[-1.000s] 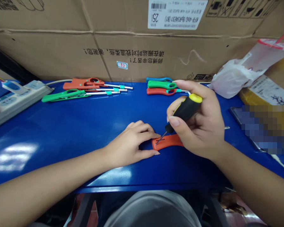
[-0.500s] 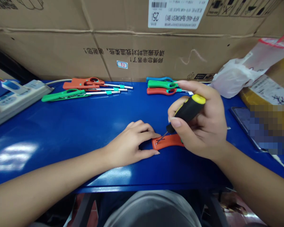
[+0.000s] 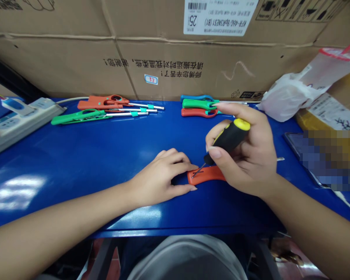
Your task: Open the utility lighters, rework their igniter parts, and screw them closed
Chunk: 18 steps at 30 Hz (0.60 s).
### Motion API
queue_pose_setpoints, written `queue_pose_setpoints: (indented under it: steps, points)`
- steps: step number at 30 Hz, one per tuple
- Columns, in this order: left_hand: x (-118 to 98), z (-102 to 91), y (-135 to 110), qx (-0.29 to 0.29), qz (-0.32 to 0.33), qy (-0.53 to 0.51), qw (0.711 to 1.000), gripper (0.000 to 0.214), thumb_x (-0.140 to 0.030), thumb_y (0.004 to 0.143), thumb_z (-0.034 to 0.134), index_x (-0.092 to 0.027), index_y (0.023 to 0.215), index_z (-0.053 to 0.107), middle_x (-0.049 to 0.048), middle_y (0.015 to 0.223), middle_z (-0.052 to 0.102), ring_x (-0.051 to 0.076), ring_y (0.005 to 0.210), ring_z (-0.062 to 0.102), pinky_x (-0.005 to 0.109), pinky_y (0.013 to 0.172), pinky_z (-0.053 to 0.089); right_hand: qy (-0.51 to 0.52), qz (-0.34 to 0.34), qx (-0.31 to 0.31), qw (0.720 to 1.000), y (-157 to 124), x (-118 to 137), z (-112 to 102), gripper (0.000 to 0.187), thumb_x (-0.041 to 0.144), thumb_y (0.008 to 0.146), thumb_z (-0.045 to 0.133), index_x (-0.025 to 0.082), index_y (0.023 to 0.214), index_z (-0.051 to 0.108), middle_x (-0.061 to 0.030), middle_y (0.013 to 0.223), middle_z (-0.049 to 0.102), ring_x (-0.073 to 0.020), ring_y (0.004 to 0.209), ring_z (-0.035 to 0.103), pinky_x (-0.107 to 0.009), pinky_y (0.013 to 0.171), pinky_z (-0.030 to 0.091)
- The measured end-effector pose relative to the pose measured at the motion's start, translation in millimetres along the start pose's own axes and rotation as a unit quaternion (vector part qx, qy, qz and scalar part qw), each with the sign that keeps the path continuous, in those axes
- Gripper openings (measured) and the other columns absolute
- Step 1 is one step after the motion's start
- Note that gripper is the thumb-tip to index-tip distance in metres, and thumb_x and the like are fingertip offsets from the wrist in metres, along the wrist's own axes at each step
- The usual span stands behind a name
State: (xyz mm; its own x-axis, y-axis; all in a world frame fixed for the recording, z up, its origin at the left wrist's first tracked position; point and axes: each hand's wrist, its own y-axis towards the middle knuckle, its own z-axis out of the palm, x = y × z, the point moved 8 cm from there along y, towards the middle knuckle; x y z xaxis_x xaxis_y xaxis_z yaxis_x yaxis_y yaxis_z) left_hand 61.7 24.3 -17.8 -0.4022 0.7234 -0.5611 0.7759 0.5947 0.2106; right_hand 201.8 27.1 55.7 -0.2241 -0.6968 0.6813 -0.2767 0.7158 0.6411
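1. Two hands, apart but both at one job on the blue workbench [image 3: 76, 167]. Left hand [image 3: 160, 175] is pinning an orange plastic lighter body [image 3: 206, 175] flat, fingertips at its near end.
2. Right hand [image 3: 247, 155] is clamped around a yellow-and-black screwdriver [image 3: 230, 136], thin shaft angled down, tip in the slot at the lighter body's left end. Same hand sits right over the body's other end.
3. Farther on the bench: left group of long-nosed lighters [image 3: 105, 111], orange and green, metal nozzles side by side. Right group of lighters [image 3: 198, 107], blue, green and red, just past the right hand.
4. Far left, white power strip [image 3: 26, 112]. Far right, white plastic bag [image 3: 288, 97]. Behind everything, printed cardboard box [image 3: 61, 66] against the bench.
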Motion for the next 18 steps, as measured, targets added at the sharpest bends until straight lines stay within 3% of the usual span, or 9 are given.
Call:
queue_pose_setpoints:
  steps: [6, 10, 12, 15, 18]
  points:
    - [0, 0.1, 0, -0.004, 0.005, 0.006, 1.0, 0.038, -0.044, 0.096, 0.071, -0.023, 0.128, 0.069, 0.0087, 0.126, 0.069, 0.024, 0.104, 0.058, 0.042, 0.094, 0.044, 0.003, -0.009, 0.009, 1.0, 0, 4, 1, 0.06, 0.033, 0.09, 0.075, 0.037, 0.144, 0.051, -0.001, 0.095, 0.07, -0.0192, 0.074, 0.069, -0.029, 0.056, 0.058]
    - [-1, -2.1, -1, -0.019, 0.013, 0.003, 1.0, 0.036, -0.043, 0.095, 0.073, -0.022, 0.124, 0.071, 0.007, 0.114, 0.07, 0.023, 0.101, 0.059, 0.04, 0.093, 0.044, 0.043, -0.028, 0.003, 0.999, -1, 8, 3, 0.07, 0.021, 0.086, 0.08, 0.044, 0.146, 0.052, -0.0015, 0.137, 0.065, -0.0158, 0.08, 0.071, -0.029, 0.06, 0.06]
    - [-1, -1.9, 0, -0.018, 0.012, 0.004, 1.0, 0.035, -0.043, 0.095, 0.073, -0.022, 0.123, 0.071, 0.0067, 0.112, 0.07, 0.023, 0.1, 0.059, 0.039, 0.092, 0.044, 0.038, -0.053, 0.004, 0.998, -1, 11, 3, 0.07, 0.019, 0.085, 0.08, 0.045, 0.144, 0.053, -0.0004, 0.143, 0.063, -0.0149, 0.08, 0.071, -0.03, 0.064, 0.062]
    - [-1, -1.3, 0, -0.013, 0.006, 0.01, 1.0, 0.035, -0.045, 0.095, 0.072, -0.023, 0.123, 0.071, 0.0071, 0.115, 0.07, 0.024, 0.103, 0.06, 0.039, 0.092, 0.044, 0.017, -0.074, 0.015, 0.997, -2, 13, 2, 0.065, 0.018, 0.085, 0.078, 0.043, 0.141, 0.055, -0.0007, 0.128, 0.071, -0.0165, 0.078, 0.072, -0.032, 0.066, 0.064]
    - [1, -0.2, 1, -0.006, -0.005, 0.007, 1.0, 0.035, -0.045, 0.095, 0.072, -0.024, 0.124, 0.071, 0.0065, 0.117, 0.07, 0.024, 0.108, 0.061, 0.04, 0.096, 0.044, 0.035, -0.053, 0.074, 0.995, -3, 14, 3, 0.068, 0.016, 0.088, 0.07, 0.039, 0.148, 0.05, -0.0032, 0.12, 0.072, -0.0224, 0.091, 0.076, -0.035, 0.066, 0.066]
